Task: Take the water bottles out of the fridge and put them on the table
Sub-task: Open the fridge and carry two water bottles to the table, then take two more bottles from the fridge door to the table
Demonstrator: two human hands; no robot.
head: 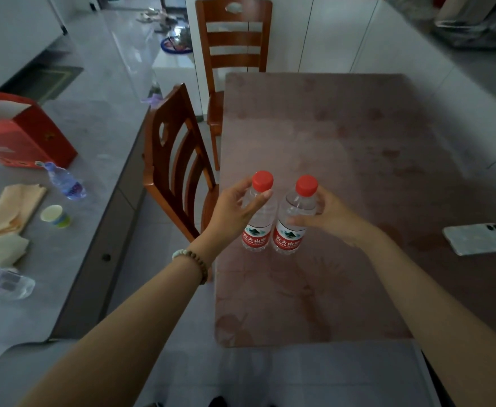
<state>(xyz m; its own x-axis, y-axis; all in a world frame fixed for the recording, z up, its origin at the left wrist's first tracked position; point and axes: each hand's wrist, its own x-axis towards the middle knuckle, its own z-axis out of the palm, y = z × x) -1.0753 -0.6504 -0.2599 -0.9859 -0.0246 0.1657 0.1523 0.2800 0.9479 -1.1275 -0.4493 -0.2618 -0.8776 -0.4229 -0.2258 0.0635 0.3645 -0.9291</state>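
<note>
Two red-capped water bottles (273,218) stand upright, touching, near the surface's (358,160) left edge at frame centre. Left hand (235,210) and right hand (329,215) each curl loosely around one bottle's shoulder. Release straight outward; open room lies rightward, the phone (478,238) well apart.

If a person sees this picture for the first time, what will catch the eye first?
Two clear water bottles with bright red caps stand upright side by side near the left edge of the brownish table. The left hand and the right hand each curl around one. A pale phone lies flat on the table at the right.
</note>
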